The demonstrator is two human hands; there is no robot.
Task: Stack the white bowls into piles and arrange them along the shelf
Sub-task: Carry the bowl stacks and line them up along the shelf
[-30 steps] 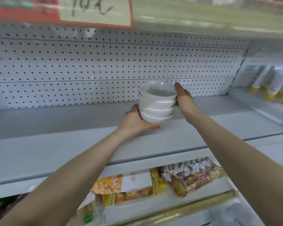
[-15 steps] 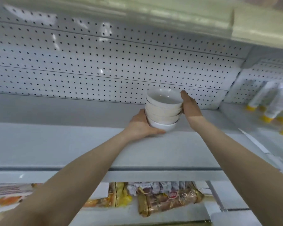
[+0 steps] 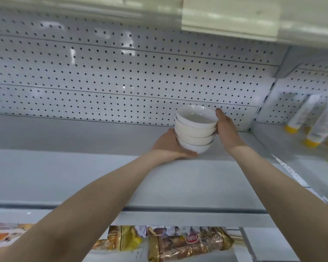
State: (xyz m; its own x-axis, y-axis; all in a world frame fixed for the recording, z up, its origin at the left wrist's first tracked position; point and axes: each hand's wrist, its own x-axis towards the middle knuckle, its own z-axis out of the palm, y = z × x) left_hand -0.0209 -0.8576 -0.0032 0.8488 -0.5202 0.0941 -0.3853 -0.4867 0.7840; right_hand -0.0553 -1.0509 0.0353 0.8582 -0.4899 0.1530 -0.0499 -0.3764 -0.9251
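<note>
A pile of several white bowls [image 3: 194, 129] is held between both hands over the rear right part of the grey shelf [image 3: 83, 173], tilted slightly left. My left hand [image 3: 169, 146] cups the bottom bowl from the lower left, its thumb curled under the base. Against the right side of the pile lies my right hand [image 3: 225, 129], a fingertip reaching the top bowl's rim. Whether the pile touches the shelf I cannot tell.
A white pegboard wall [image 3: 121, 76] backs the shelf. White tubes with yellow caps [image 3: 314, 125] lie on the neighbouring shelf at the right. Packaged snacks [image 3: 186, 242] fill the shelf below. An upper shelf edge [image 3: 229, 16] overhangs.
The pile and both hands have moved further back and to the right along the shelf, nearer the pegboard corner. The grip looks the same.
</note>
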